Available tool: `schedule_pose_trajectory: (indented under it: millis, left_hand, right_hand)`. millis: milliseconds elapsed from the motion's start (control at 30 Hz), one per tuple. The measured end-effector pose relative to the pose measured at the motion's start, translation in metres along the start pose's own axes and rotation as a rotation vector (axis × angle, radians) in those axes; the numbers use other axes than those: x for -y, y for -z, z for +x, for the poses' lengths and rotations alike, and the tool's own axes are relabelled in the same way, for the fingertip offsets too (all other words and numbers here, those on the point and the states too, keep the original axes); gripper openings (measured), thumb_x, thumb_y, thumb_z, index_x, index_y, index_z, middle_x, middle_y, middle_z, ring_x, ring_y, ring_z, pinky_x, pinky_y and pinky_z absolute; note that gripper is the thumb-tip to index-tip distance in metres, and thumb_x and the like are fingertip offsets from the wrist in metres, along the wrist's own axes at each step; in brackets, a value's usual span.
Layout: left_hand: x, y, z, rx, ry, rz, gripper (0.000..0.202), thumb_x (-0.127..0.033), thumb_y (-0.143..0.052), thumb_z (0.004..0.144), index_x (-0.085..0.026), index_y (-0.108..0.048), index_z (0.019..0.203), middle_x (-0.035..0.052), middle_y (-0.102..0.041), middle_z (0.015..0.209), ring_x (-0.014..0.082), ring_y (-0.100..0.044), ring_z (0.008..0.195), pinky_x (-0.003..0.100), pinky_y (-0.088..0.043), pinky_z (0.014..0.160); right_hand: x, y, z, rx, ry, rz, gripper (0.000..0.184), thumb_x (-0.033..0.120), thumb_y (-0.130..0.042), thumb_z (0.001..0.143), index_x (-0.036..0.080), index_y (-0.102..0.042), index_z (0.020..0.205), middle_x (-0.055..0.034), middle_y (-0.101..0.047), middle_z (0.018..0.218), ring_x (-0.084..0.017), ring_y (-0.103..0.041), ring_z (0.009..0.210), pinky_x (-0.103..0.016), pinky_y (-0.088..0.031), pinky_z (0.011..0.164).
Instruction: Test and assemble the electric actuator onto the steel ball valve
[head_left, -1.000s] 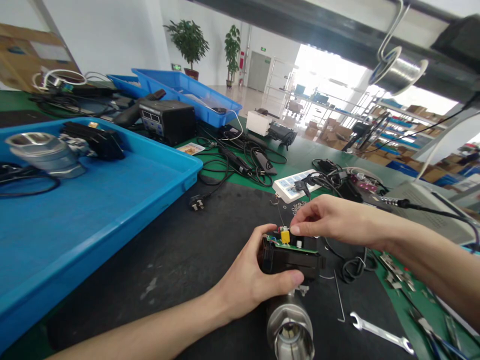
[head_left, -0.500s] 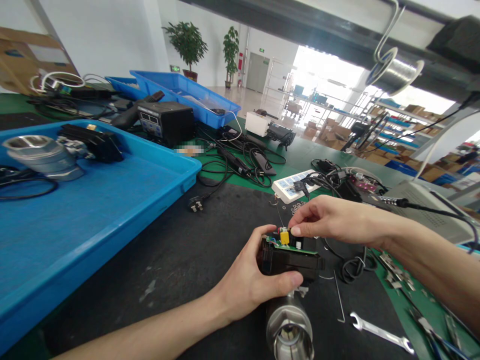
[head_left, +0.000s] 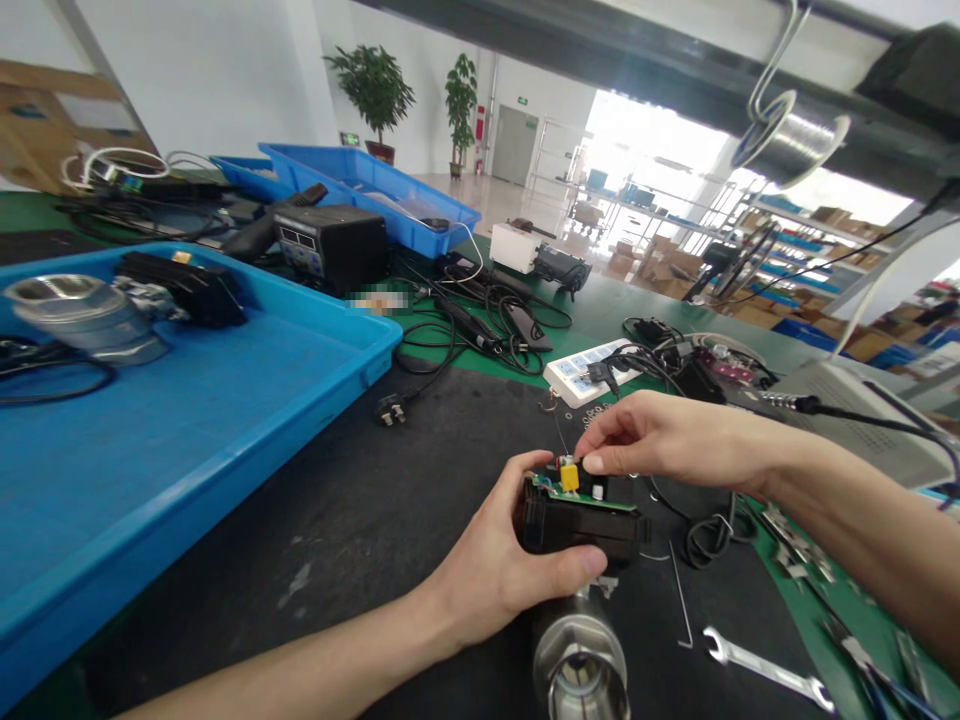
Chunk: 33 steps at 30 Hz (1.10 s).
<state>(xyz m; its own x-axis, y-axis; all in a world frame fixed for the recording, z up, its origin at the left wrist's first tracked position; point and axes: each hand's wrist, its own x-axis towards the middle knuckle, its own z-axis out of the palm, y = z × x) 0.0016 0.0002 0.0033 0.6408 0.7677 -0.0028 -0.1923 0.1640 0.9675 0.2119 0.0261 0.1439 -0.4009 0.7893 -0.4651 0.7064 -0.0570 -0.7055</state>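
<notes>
On the black mat stands a metal valve (head_left: 581, 655) with a black actuator housing (head_left: 581, 530) on top. The housing is open and shows a green circuit board (head_left: 619, 504) with a yellow component (head_left: 570, 478) and a small white part. My left hand (head_left: 510, 555) grips the housing, thumb on the near side and fingers round the left and far side. My right hand (head_left: 637, 440) is closed in a pinch at the board, just right of the yellow component. Whatever lies between its fingertips is hidden.
A blue tray (head_left: 300, 400) at left holds another metal valve (head_left: 86, 315). A white power strip (head_left: 589, 370) and cables lie beyond my hands. At right are a hex key (head_left: 680, 595), an open-end wrench (head_left: 769, 668) and pliers (head_left: 855, 650). A solder wire spool (head_left: 795, 140) hangs above.
</notes>
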Motion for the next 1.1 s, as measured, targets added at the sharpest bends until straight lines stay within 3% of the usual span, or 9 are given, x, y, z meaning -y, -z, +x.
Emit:
schedule_pose_trajectory:
  millis: [167, 200, 267, 333, 433, 533, 667, 933, 1100]
  left_hand:
    - [-0.002, 0.000, 0.000, -0.014, -0.005, 0.014, 0.085, -0.045, -0.090, 0.074, -0.026, -0.042, 0.142, 0.0072, -0.066, 0.133, 0.0309, -0.062, 0.124, 0.048, -0.047, 0.109]
    - [-0.004, 0.000, 0.001, -0.008, 0.004, 0.013, 0.084, -0.044, -0.089, 0.075, -0.026, -0.041, 0.141, 0.0077, -0.066, 0.134, 0.0310, -0.062, 0.125, 0.047, -0.047, 0.109]
    - [-0.008, 0.001, 0.001, 0.006, 0.027, 0.015, 0.084, -0.043, -0.089, 0.075, -0.025, -0.041, 0.141, 0.0087, -0.065, 0.136, 0.0311, -0.061, 0.127, 0.047, -0.046, 0.111]
    - [-0.013, 0.001, 0.000, 0.008, 0.047, 0.026, 0.084, -0.041, -0.089, 0.075, -0.024, -0.040, 0.141, 0.0093, -0.065, 0.137, 0.0313, -0.060, 0.128, 0.048, -0.044, 0.113]
    - [-0.016, 0.002, 0.000, 0.001, 0.053, 0.037, 0.083, -0.041, -0.089, 0.075, -0.024, -0.041, 0.140, 0.0095, -0.066, 0.136, 0.0317, -0.061, 0.128, 0.048, -0.043, 0.114]
    - [-0.013, 0.002, 0.000, 0.001, 0.051, 0.025, 0.084, -0.042, -0.089, 0.075, -0.024, -0.040, 0.141, 0.0094, -0.066, 0.136, 0.0319, -0.061, 0.127, 0.048, -0.044, 0.113]
    - [-0.004, 0.003, 0.000, -0.019, 0.019, 0.009, 0.086, -0.044, -0.090, 0.073, -0.026, -0.042, 0.142, 0.0083, -0.066, 0.136, 0.0318, -0.062, 0.126, 0.048, -0.044, 0.113]
    - [0.000, 0.003, 0.001, -0.027, 0.018, -0.005, 0.085, -0.044, -0.090, 0.073, -0.028, -0.042, 0.142, 0.0065, -0.066, 0.136, 0.0306, -0.061, 0.127, 0.047, -0.044, 0.113]
    - [-0.004, 0.002, 0.002, -0.005, 0.026, -0.040, 0.083, -0.042, -0.090, 0.074, -0.028, -0.042, 0.141, 0.0059, -0.067, 0.134, 0.0295, -0.063, 0.124, 0.045, -0.047, 0.110]
  right_hand:
    - [-0.001, 0.006, -0.002, 0.022, 0.021, -0.029, 0.035, 0.048, -0.064, 0.095, 0.018, -0.079, 0.105, -0.0050, -0.079, 0.104, -0.021, -0.067, 0.095, -0.031, -0.050, 0.081]
    - [-0.004, 0.010, -0.001, -0.027, 0.020, -0.086, 0.037, 0.051, -0.063, 0.095, 0.020, -0.079, 0.106, -0.0036, -0.079, 0.104, -0.021, -0.068, 0.095, -0.030, -0.051, 0.080]
    - [-0.015, 0.020, 0.008, -0.258, -0.022, -0.272, 0.038, 0.055, -0.058, 0.097, 0.024, -0.078, 0.108, -0.0019, -0.079, 0.103, -0.021, -0.069, 0.093, -0.030, -0.051, 0.078]
    - [-0.032, 0.033, 0.024, -0.593, -0.119, -0.497, 0.036, 0.050, -0.055, 0.099, 0.023, -0.077, 0.110, -0.0050, -0.078, 0.107, -0.023, -0.069, 0.096, -0.033, -0.051, 0.083]
    - [-0.065, 0.047, 0.053, -0.791, -0.232, -0.617, 0.033, 0.040, -0.059, 0.098, 0.018, -0.073, 0.117, -0.0154, -0.069, 0.128, -0.032, -0.063, 0.117, -0.045, -0.045, 0.100]
    - [-0.094, 0.051, 0.078, -0.818, -0.323, -0.645, 0.039, 0.046, -0.064, 0.096, 0.018, -0.067, 0.123, -0.0121, -0.067, 0.128, -0.028, -0.064, 0.116, -0.050, -0.049, 0.101]
    - [-0.116, 0.047, 0.094, -0.831, -0.382, -0.604, 0.039, 0.045, -0.062, 0.100, 0.018, -0.062, 0.128, -0.0083, -0.068, 0.121, -0.023, -0.069, 0.105, -0.047, -0.056, 0.093]
    - [-0.113, 0.049, 0.090, -0.826, -0.317, -0.573, 0.035, 0.045, -0.061, 0.101, 0.017, -0.065, 0.123, -0.0071, -0.070, 0.116, -0.020, -0.070, 0.098, -0.042, -0.059, 0.087]
    - [-0.108, 0.050, 0.094, -0.832, -0.315, -0.690, 0.032, 0.043, -0.062, 0.100, 0.018, -0.067, 0.118, -0.0076, -0.070, 0.118, -0.022, -0.069, 0.105, -0.046, -0.056, 0.094]
